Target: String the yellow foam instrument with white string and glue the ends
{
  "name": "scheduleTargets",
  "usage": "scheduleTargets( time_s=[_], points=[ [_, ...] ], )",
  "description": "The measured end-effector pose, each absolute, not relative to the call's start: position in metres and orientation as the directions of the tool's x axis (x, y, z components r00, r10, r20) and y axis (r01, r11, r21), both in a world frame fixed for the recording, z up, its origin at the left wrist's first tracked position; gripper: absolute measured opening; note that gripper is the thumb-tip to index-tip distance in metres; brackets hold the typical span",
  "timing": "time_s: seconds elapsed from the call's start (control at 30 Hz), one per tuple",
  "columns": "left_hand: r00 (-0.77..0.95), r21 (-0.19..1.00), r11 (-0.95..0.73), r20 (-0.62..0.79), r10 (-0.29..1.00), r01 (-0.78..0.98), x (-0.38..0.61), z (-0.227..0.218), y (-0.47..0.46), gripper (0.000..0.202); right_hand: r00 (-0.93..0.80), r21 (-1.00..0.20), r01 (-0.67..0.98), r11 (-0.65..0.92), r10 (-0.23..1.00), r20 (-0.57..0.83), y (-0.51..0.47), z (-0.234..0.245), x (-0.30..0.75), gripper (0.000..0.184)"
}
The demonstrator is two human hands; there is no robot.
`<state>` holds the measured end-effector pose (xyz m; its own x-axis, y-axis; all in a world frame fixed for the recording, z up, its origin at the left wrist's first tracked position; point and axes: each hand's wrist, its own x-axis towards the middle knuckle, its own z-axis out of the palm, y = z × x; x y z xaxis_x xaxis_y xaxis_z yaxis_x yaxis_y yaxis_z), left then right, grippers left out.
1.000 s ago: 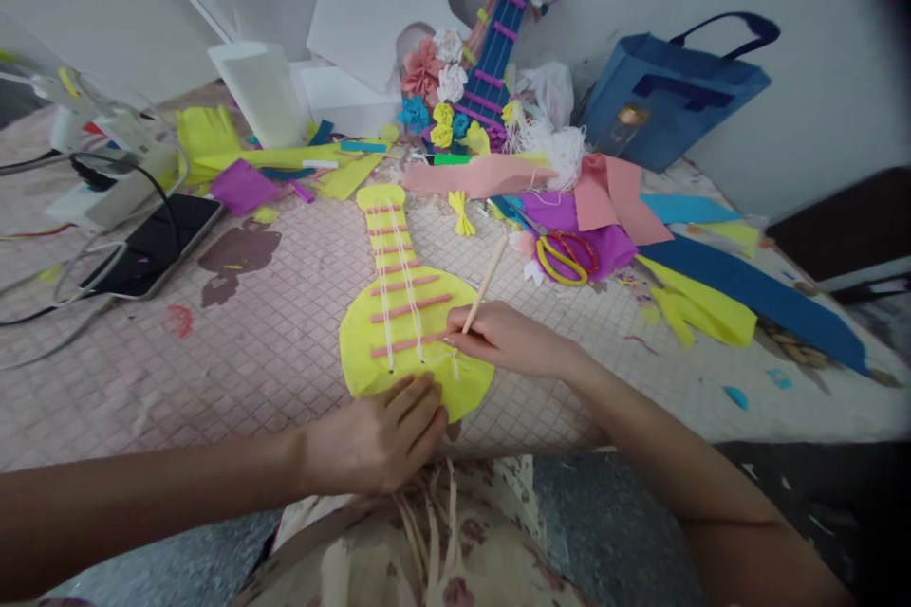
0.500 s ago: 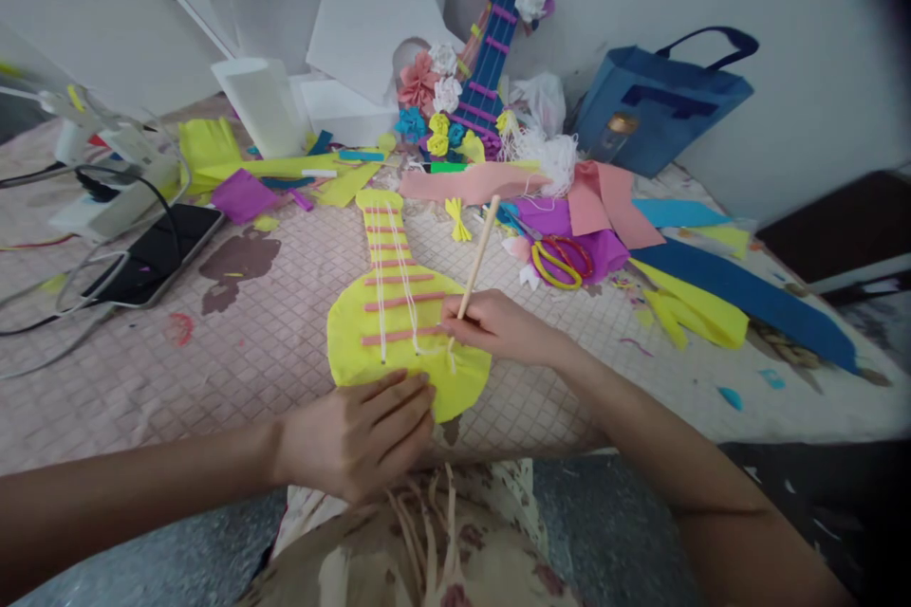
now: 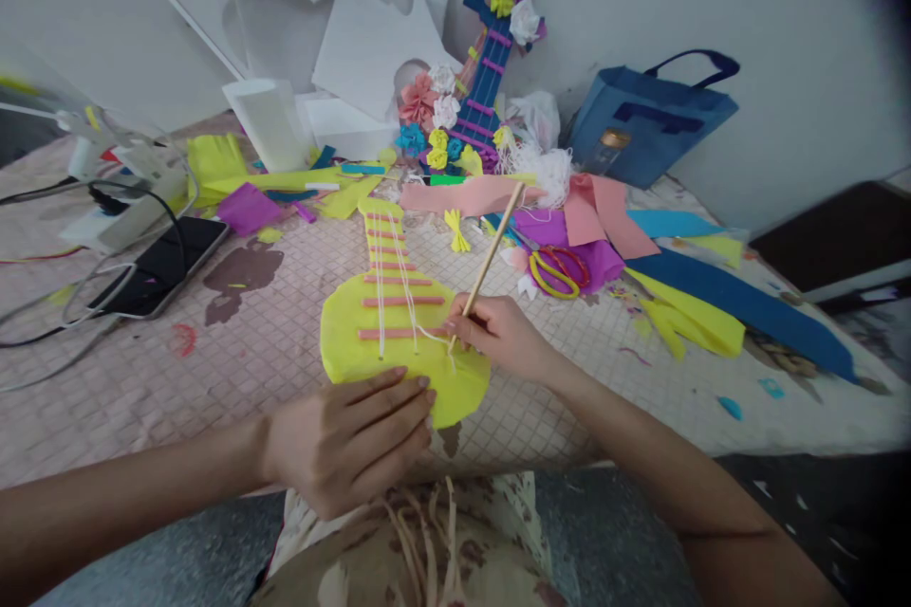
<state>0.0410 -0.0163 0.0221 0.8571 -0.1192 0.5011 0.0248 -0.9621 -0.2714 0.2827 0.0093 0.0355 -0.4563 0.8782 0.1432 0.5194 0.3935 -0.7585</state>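
Observation:
A yellow paper guitar lies flat on the table in front of me, with pink strips across its neck and body. White strings run down its length, and a loose one trails to the right. Flat on the guitar's lower left edge rests my left hand, fingers stretched out. My right hand is closed around a thin wooden stick, which it holds slanted like a pen. The stick's lower tip touches the guitar's lower right part, at the loose white string.
Behind stand a decorated blue paper guitar, a blue bag and white board cut-outs. Scissors lie among paper scraps on the right. A phone and a power strip with cables are on the left.
The stick in my right hand has tilted further right, its lower tip staying near the same spot on the guitar. My left hand remains on the guitar. The whole view has shifted slightly.

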Motion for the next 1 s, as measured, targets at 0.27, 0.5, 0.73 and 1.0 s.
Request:
scheduleTargets(
  time_s=[0.27, 0.5, 0.73, 1.0],
  points=[
    [0.833, -0.231, -0.972, 0.546, -0.086, 0.051, 0.035, 0.028, -0.014, 0.022, -0.542, -0.689, 0.506, 0.519, 0.812, 0.214, 0.016, 0.043, 0.284, 0.034],
    [0.832, -0.266, -0.963, 0.544, -0.108, 0.049, 0.034, 0.027, -0.013, 0.022, -0.573, -0.683, 0.391, 0.617, 0.744, 0.345, 0.014, 0.029, 0.286, 0.026],
    [0.818, -0.218, -0.973, 0.571, -0.067, 0.072, 0.031, 0.025, -0.014, 0.023, -0.565, -0.736, 0.443, 0.511, 0.797, 0.213, 0.009, 0.04, 0.293, 0.015],
    [0.802, -0.208, -0.974, 0.595, -0.052, 0.091, 0.033, 0.038, -0.007, 0.022, -0.484, -0.642, 0.537, 0.548, 0.823, 0.297, 0.02, 0.05, 0.279, 0.035]
  ],
)
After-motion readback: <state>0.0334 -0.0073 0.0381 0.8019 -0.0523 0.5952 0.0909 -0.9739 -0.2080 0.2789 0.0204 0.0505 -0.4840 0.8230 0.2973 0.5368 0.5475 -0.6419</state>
